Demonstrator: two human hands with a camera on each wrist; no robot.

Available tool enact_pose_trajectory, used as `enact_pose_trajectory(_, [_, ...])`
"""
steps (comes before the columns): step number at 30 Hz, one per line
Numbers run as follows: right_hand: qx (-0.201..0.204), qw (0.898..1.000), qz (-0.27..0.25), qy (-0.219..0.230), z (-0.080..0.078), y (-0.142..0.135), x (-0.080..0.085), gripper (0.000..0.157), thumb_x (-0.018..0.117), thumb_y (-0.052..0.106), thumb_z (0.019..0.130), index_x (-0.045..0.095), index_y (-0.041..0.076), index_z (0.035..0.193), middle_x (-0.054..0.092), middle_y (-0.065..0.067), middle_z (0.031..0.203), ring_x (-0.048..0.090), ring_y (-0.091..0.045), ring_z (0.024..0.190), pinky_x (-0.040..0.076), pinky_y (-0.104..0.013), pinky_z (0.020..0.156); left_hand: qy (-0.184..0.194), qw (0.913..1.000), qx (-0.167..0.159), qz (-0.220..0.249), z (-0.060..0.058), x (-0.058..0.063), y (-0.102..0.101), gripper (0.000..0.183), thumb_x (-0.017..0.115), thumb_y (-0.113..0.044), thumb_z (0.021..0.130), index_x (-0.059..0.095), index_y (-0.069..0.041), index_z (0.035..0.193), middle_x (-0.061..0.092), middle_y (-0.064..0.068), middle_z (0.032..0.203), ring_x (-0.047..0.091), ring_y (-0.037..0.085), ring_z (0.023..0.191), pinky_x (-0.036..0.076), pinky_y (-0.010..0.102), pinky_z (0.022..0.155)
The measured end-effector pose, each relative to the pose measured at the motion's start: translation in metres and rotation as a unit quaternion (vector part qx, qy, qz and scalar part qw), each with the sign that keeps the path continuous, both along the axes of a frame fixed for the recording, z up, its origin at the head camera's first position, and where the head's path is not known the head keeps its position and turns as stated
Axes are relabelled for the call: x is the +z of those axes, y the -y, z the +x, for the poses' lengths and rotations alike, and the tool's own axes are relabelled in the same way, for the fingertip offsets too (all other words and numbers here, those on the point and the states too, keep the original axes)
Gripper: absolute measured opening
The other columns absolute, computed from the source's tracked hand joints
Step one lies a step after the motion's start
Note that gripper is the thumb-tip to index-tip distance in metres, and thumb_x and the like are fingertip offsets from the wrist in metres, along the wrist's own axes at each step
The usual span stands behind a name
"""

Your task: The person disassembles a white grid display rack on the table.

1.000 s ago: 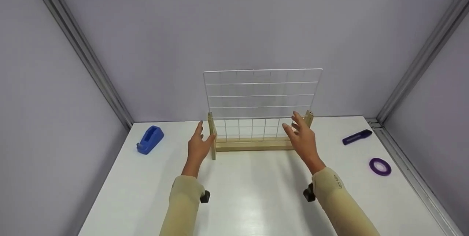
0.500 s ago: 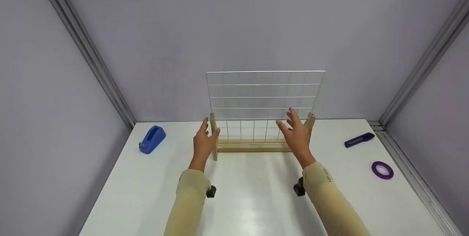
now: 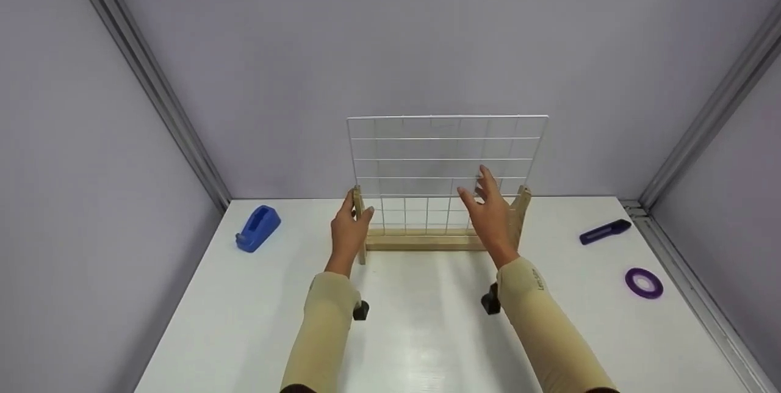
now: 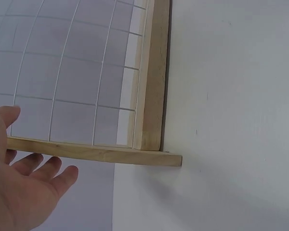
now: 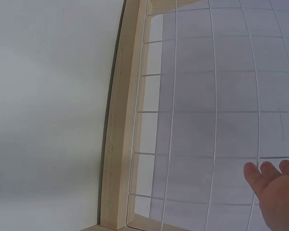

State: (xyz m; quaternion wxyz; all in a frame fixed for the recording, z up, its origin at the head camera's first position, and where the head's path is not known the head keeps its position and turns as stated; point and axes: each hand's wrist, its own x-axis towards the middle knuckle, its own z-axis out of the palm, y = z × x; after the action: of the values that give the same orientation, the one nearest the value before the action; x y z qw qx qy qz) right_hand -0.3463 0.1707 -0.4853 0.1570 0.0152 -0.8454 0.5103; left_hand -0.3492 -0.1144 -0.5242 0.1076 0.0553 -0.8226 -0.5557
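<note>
A white wire grid panel (image 3: 415, 159) stands upright in a pale wooden base (image 3: 427, 241) near the back wall. My left hand (image 3: 346, 237) is at the base's left upright (image 3: 358, 196). Its thumb lies on the inner side and its fingers on the outer side. In the left wrist view, the left fingers (image 4: 62, 180) are loosely bent around that wooden piece, with no firm grip visible. My right hand (image 3: 490, 216) is raised before the right half of the grid, fingers spread and holding nothing. Contact between its fingertips and the wires cannot be made out.
A blue tape dispenser (image 3: 258, 228) sits at the table's back left. On the right lie a dark slim handled tool (image 3: 604, 232) and a purple ring (image 3: 629, 283). Grey walls enclose the white table (image 3: 244, 320) at the back and both sides.
My left hand has moved forward and right to the left upright, bringing its fingers around it. The right hand has moved forward and inward across the grid. Table items keep their places.
</note>
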Motion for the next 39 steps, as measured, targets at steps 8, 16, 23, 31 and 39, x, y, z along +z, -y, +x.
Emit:
enact_pose_trajectory(8, [0.017, 0.998, -0.053, -0.01, -0.01, 0.01, -0.003, 0.081, 0.065, 0.045, 0.098, 0.022, 0.025, 0.163, 0.045, -0.018, 0.157, 0.046, -0.037, 0.144, 0.041, -0.054, 0.115, -0.009, 0.9998, 0.015, 0.013, -0.003, 0.0, -0.004, 0.067, 0.064, -0.025, 0.101, 0.034, -0.013, 0.159, 0.049, 0.021, 0.153, 0.051, 0.038, 0.138, 0.046, 0.051, 0.111])
enact_pose_trajectory(16, [0.01, 0.999, -0.045, -0.024, -0.019, 0.017, -0.007, 0.086, 0.067, 0.043, 0.097, 0.017, 0.022, 0.163, 0.044, -0.017, 0.156, 0.043, -0.037, 0.145, 0.04, -0.056, 0.115, -0.026, 0.999, 0.023, 0.028, -0.007, -0.004, -0.007, 0.066, 0.062, -0.02, 0.102, 0.031, -0.019, 0.161, 0.047, 0.02, 0.154, 0.049, 0.036, 0.14, 0.047, 0.048, 0.111])
enact_pose_trajectory(23, [-0.006, 0.998, -0.047, -0.029, -0.021, 0.025, -0.014, 0.092, 0.069, 0.038, 0.097, 0.01, 0.014, 0.163, 0.041, -0.019, 0.156, 0.04, -0.039, 0.146, 0.04, -0.056, 0.115, -0.028, 0.9985, 0.037, 0.028, -0.007, -0.008, -0.009, 0.063, 0.059, -0.018, 0.103, 0.033, -0.021, 0.16, 0.049, 0.02, 0.153, 0.051, 0.035, 0.139, 0.049, 0.046, 0.108])
enact_pose_trajectory(31, [-0.032, 0.999, -0.032, -0.016, -0.026, 0.029, -0.016, 0.089, 0.069, 0.033, 0.098, 0.012, 0.011, 0.162, 0.044, -0.017, 0.154, 0.043, -0.036, 0.143, 0.041, -0.055, 0.113, -0.036, 0.9979, 0.052, 0.015, -0.006, -0.01, -0.01, 0.055, 0.057, -0.016, 0.105, 0.04, -0.023, 0.157, 0.052, 0.014, 0.152, 0.057, 0.031, 0.134, 0.054, 0.042, 0.101])
enact_pose_trajectory(39, [-0.051, 0.998, -0.034, -0.012, -0.031, 0.035, -0.012, 0.094, 0.071, 0.036, 0.096, 0.009, 0.012, 0.163, 0.043, -0.015, 0.155, 0.045, -0.035, 0.14, 0.044, -0.053, 0.109, -0.063, 0.9959, 0.063, -0.014, -0.011, -0.006, -0.007, 0.051, 0.058, -0.017, 0.104, 0.046, -0.018, 0.154, 0.059, 0.015, 0.145, 0.065, 0.031, 0.121, 0.057, 0.044, 0.093])
